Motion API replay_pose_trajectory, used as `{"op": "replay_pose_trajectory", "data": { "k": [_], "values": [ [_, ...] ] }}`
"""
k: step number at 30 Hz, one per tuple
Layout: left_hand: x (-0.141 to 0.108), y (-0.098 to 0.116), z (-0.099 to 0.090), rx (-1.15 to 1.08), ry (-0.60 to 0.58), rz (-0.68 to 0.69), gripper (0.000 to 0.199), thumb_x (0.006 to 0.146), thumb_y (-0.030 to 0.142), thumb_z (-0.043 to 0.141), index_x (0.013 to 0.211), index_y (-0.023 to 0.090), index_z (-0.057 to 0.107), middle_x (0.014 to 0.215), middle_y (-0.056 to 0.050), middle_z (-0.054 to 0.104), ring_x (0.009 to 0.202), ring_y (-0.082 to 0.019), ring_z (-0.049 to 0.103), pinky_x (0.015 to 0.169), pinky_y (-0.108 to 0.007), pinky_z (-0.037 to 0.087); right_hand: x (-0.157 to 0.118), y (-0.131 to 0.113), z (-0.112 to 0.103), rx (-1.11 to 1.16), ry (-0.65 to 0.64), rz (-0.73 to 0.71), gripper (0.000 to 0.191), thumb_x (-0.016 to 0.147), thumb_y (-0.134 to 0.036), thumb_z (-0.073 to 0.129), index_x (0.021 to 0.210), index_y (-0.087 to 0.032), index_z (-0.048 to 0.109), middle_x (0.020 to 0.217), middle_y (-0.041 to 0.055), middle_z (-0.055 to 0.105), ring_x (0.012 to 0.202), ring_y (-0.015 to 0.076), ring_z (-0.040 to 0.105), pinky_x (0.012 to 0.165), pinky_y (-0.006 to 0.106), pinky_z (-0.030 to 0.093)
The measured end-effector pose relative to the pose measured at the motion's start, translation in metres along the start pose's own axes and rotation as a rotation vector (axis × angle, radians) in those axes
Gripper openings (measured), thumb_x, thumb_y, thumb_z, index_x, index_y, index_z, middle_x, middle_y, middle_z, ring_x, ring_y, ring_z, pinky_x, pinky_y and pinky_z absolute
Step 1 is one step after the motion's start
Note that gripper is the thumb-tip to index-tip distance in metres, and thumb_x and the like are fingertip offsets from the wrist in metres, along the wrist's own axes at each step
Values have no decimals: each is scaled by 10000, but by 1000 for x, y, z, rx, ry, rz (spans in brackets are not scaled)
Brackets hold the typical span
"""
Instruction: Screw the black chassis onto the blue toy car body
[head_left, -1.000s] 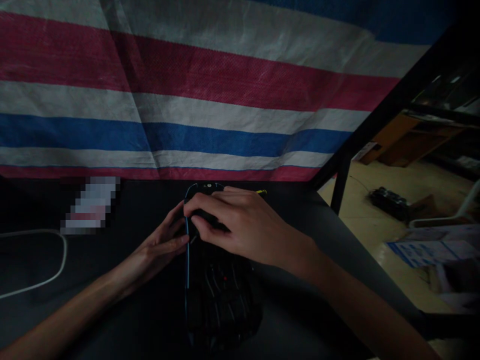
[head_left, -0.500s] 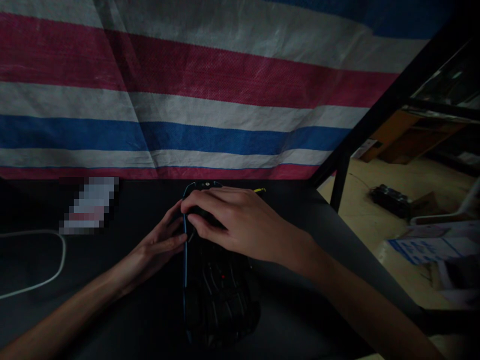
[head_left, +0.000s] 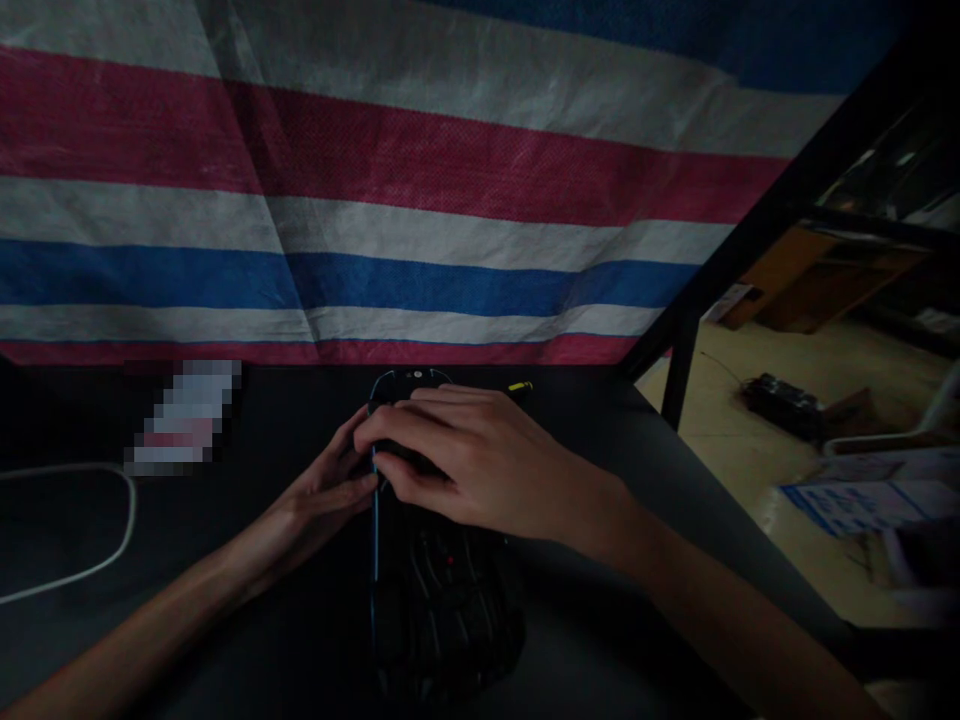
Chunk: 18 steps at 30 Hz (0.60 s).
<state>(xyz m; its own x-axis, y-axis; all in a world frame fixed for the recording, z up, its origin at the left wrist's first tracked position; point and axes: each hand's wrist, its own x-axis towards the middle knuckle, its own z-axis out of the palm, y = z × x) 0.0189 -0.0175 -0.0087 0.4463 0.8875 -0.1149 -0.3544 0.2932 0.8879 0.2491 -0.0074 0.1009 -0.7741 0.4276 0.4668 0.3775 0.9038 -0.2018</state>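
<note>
A dark, car-shaped toy (head_left: pixel 450 610) with a thin blue edge lies lengthwise on the black table in front of me, a tiny red spot on its top. Along its left edge my left hand (head_left: pixel 334 487) grips it, thumb nearer me and the other fingers further up. My right hand (head_left: pixel 457 450) curls over its far half, thumb and forefinger bent round a dark part near the left edge. What lies under the right palm is hidden, and poor light blurs the toy's details.
A small yellow object (head_left: pixel 520 386) lies beyond my right hand. A pixelated pale item (head_left: pixel 187 415) and a white cable (head_left: pixel 129 520) are on the left. Striped sheeting (head_left: pixel 420 180) hangs behind the table (head_left: pixel 600 430). Boxes (head_left: pixel 855 505) stand on the floor at right.
The whole view has shifted slightly, with the scene now a little lower. Both hands keep nearly the same hold on the toy; the right fingers have moved slightly left and nearer me.
</note>
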Motion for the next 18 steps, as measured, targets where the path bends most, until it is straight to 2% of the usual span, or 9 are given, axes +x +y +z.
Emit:
{"op": "replay_pose_trajectory", "data": {
  "k": [4, 7, 10, 14, 16, 18],
  "values": [
    [-1, 1, 1, 0, -4, -5, 807, 879, 294, 760, 1573, 409, 366, 1620, -39, 471, 1515, -386, 352, 1220, -529, 315, -1, -3, 3, -40, 9, 84, 278, 1074, -404, 442, 1110, -205, 633, 864, 15, 711, 802, 145, 637, 776, 285, 451],
    [-2, 1, 2, 40, 17, -16, 788, 890, 286, 743, 1569, 413, 364, 1632, -31, 450, 1551, -370, 276, 1223, -514, 321, 0, -6, 0, 24, 26, 149, 224, 1024, -311, 513, 1192, -189, 600, 1040, 41, 733, 967, 173, 665, 877, 301, 479],
    [-2, 0, 0, 54, 32, -32, 800, 908, 271, 719, 1584, 418, 319, 1653, -32, 412, 1575, -353, 209, 1239, -519, 290, 2, -5, -2, 70, 12, 101, 261, 995, -202, 505, 1248, -192, 572, 1197, 59, 705, 1116, 178, 637, 998, 320, 465],
    [-2, 0, -1, 35, 9, -29, 825, 926, 262, 703, 1607, 417, 265, 1710, -32, 300, 1582, -361, 174, 1250, -528, 261, 3, -1, 1, 26, 27, 36, 212, 1058, -241, 443, 1177, -209, 616, 1010, 30, 726, 934, 151, 655, 893, 293, 475],
    [-1, 1, 1, 33, -8, -32, 815, 930, 263, 700, 1604, 422, 272, 1719, -36, 278, 1566, -386, 222, 1232, -547, 294, 1, 0, 2, -6, 20, 61, 224, 1072, -291, 436, 1125, -204, 635, 901, 17, 709, 841, 147, 646, 819, 287, 467],
    [-1, 3, 2, 45, -13, -37, 807, 931, 260, 698, 1600, 426, 279, 1712, -46, 294, 1542, -398, 284, 1213, -558, 324, -1, 0, 1, -9, 1, 108, 238, 1070, -322, 440, 1115, -199, 638, 868, 13, 697, 824, 152, 645, 794, 286, 464]
  ]
}}
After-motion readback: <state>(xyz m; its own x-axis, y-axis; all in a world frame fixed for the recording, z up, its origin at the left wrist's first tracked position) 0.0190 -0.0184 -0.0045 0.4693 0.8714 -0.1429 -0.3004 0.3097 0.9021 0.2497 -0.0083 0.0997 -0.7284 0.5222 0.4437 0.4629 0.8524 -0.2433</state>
